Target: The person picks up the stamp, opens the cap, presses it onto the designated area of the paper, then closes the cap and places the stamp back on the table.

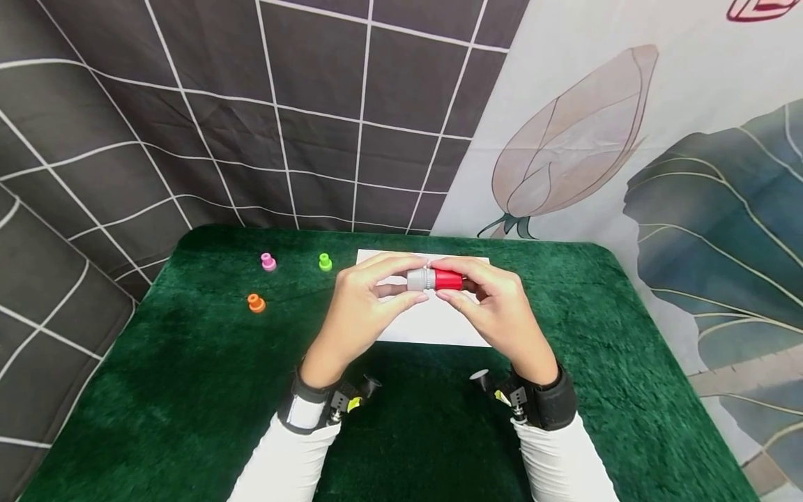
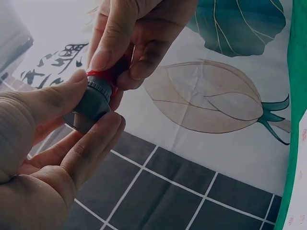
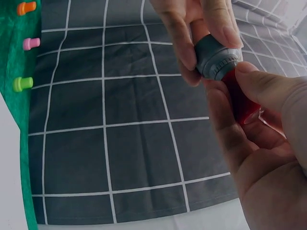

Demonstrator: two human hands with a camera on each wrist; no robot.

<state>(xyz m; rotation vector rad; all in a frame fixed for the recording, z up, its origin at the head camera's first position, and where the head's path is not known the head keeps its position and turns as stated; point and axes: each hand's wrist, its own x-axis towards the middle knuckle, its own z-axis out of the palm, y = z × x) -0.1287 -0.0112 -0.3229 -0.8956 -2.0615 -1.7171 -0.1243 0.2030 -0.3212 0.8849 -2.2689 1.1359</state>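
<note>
Over the white paper, both hands hold a small two-part cylinder lying sideways. My left hand (image 1: 364, 293) pinches its grey, ridged end piece (image 1: 417, 279) between thumb and fingers. From the other side, my right hand (image 1: 492, 293) grips the red body (image 1: 448, 279). In the left wrist view the grey piece (image 2: 88, 108) meets the red part, which the right fingers mostly cover. The right wrist view shows the red body (image 3: 240, 98) between right thumb and fingers, against the grey piece (image 3: 214, 57).
A white sheet (image 1: 433, 324) lies under the hands, with faint red marks near its edge in the left wrist view. To the left on the green cloth (image 1: 188, 362) stand small pink (image 1: 268, 262), lime green (image 1: 325, 262) and orange (image 1: 256, 302) stepped pieces. Patterned fabric hangs behind.
</note>
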